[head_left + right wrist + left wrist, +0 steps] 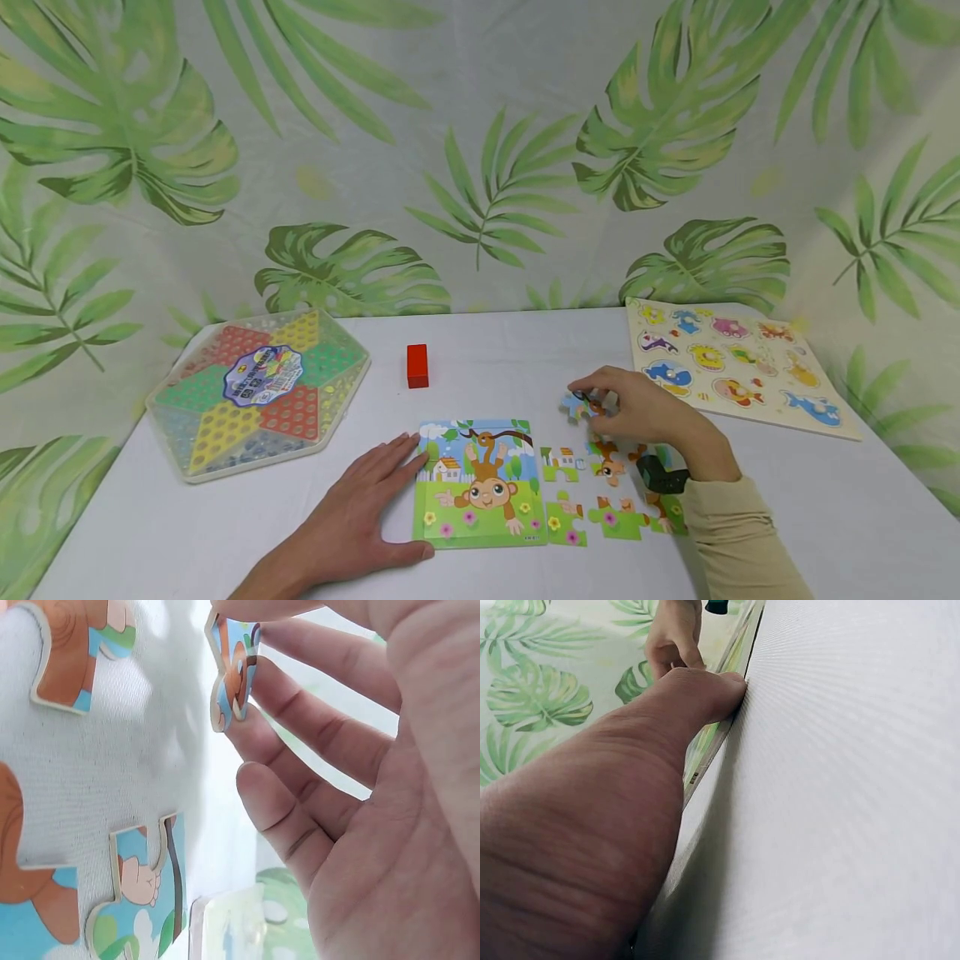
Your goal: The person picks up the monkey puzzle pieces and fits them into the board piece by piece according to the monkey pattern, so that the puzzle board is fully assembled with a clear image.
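Observation:
My right hand (pixel 637 404) pinches a jigsaw piece (pixel 577 406) between thumb and fingers above the table. Blue sky and brown branch colours show on this piece in the right wrist view (pixel 234 675). Flat at the left edge of the monkey picture board (pixel 483 492) lies my left hand (pixel 367 504), its fingers extended and its thumb near the lower corner. To the right of the board are several loose jigsaw pieces (pixel 566 517), some joined or close together, partly hidden by the right wrist. A piece with a foot on it (pixel 135 900) is close below the right hand in its wrist view.
A Chinese checkers board (pixel 217 433) in a clear hexagonal case lies at the left. Behind the picture board stands a red block (pixel 417 367). A wooden peg puzzle board (pixel 697 392) with sea animals rests at the right rear. Leaf-patterned cloth (pixel 487 167) hangs behind the table.

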Tool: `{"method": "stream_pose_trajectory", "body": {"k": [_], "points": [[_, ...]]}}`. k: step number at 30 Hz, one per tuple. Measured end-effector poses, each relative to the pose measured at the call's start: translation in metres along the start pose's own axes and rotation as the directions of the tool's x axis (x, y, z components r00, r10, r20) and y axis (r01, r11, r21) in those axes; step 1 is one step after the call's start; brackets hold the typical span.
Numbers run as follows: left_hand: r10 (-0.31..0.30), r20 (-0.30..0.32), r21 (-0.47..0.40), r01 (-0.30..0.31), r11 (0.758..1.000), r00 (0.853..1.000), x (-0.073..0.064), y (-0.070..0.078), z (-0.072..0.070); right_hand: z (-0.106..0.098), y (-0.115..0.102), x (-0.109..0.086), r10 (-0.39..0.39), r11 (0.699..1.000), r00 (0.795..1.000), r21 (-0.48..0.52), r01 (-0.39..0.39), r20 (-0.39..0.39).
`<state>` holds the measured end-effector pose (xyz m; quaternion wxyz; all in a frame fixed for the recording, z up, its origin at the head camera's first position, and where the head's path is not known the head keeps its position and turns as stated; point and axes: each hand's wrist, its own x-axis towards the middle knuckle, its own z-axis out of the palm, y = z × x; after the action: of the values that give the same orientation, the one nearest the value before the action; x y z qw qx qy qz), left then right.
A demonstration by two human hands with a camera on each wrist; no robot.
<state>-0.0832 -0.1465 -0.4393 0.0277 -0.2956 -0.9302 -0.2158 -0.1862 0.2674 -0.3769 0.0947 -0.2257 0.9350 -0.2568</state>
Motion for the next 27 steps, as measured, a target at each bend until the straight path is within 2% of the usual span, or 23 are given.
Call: {"method": "stream_pose_trajectory", "body": {"k": [9,20,27], "points": [[0.001,0.0,0.005,-0.001,1.0,1.0,0.0,0.0,-0.001,0.003,-0.005,0.003,-0.034,0.998,0.999,-0.054,0.032,-0.034],[0.023,-0.015,0.018,-0.022,1.0,1.0,0.0,0.0,-0.002,0.007,-0.017,0.007,-0.071,0.997,0.996,-0.04,0.068,-0.058],[0.037,-0.024,0.022,-0.036,0.999,0.999,0.001,0.0,-0.002,0.01,-0.026,0.01,-0.097,0.995,0.995,-0.038,0.095,-0.039]]}}
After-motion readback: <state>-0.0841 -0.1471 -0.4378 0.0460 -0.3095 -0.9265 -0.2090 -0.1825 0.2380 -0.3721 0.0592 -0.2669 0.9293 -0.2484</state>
